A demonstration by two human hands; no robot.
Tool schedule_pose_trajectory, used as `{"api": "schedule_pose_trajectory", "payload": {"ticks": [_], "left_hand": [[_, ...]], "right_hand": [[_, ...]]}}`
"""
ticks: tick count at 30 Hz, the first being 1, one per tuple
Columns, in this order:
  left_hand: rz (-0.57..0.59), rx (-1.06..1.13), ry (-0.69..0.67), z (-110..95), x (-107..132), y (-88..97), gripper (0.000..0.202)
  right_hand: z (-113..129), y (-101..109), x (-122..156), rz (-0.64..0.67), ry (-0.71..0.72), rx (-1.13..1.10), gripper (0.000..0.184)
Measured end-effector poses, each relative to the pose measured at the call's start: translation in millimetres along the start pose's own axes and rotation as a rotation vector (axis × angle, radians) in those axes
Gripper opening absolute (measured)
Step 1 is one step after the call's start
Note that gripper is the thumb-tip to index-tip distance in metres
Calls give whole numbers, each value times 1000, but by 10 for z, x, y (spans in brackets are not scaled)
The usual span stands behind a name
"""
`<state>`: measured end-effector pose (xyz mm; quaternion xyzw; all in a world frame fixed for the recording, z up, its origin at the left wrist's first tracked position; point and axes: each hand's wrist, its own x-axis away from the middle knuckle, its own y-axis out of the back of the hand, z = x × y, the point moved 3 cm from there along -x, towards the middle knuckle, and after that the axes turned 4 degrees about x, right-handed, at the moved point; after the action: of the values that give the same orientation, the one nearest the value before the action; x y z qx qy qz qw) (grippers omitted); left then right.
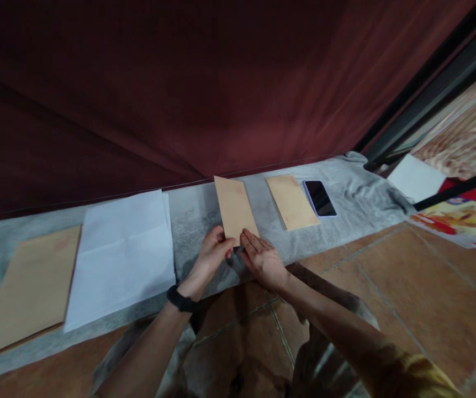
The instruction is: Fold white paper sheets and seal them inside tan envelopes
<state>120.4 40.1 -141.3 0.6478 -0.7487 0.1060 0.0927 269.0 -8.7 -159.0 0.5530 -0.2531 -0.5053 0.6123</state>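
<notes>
A tan paper envelope (234, 204) lies at an angle on the grey cloth in front of me, its far end tipped slightly left. My left hand (213, 251) is closed on its near left corner, thumb on top and fingertips curled beneath. At the near right corner, my right hand (265, 262) rests with fingers stretched out flat over the envelope's edge. A dark band circles my left wrist. Just right of the held envelope lies a small stack of similar envelopes (291, 202), with a dark-screened phone (320, 198) beside it.
Left of my hands, white paper sheets (122, 260) lie next to a larger pile of tan envelopes (31, 287). The grey cloth (196, 210) covers a long narrow surface against a dark red curtain (221, 83). Tiled floor (387, 276) and a colourful printed box (465, 213) are at right.
</notes>
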Motion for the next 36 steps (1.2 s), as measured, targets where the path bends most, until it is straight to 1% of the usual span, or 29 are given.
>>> {"api": "schedule_pose_trajectory", "payload": {"ticks": [4,6,8,10,12,13,15,17,19,21,24,26,31,34,36], "left_hand": [[25,127,25,-47,46,-76,24],[60,219,-3,-91,46,-108,27],[113,312,-28,-137,40,-132,32],[119,355,-26,-158,33,-140,41],[90,314,19,-132,31,-147,46],[78,282,49,-106,34,-158,46],[92,253,107,-44,48,-201,46],[126,284,139,8,66,-253,44],[143,330,150,41,74,-287,42],[134,356,155,65,67,-296,41],[106,345,167,97,40,-271,40],[100,289,171,113,23,-235,36],[125,97,178,109,-15,-79,31],[158,-3,212,102,-45,21,31],[157,-46,229,102,-63,78,32]], "right_hand": [[-39,51,-61,29,-69,90,49],[-89,105,-93,31,-104,59,50],[-191,192,-132,-43,-201,-49,46],[-341,280,-171,-173,-347,-258,39],[-497,308,-209,-285,-493,-589,41],[-555,289,-230,-313,-546,-795,43],[-605,205,-272,-329,-619,-1206,39],[-565,103,-302,-325,-661,-1528,33],[-464,20,-313,-310,-674,-1726,31],[-340,-29,-312,-258,-659,-1843,30],[-216,-51,-289,-140,-642,-1917,30],[-224,-51,-267,-102,-677,-1910,29],[-478,-50,-195,-130,-921,-1800,30],[-615,-15,-158,-133,-954,-1730,28],[-668,7,-140,-99,-948,-1631,27]]}}
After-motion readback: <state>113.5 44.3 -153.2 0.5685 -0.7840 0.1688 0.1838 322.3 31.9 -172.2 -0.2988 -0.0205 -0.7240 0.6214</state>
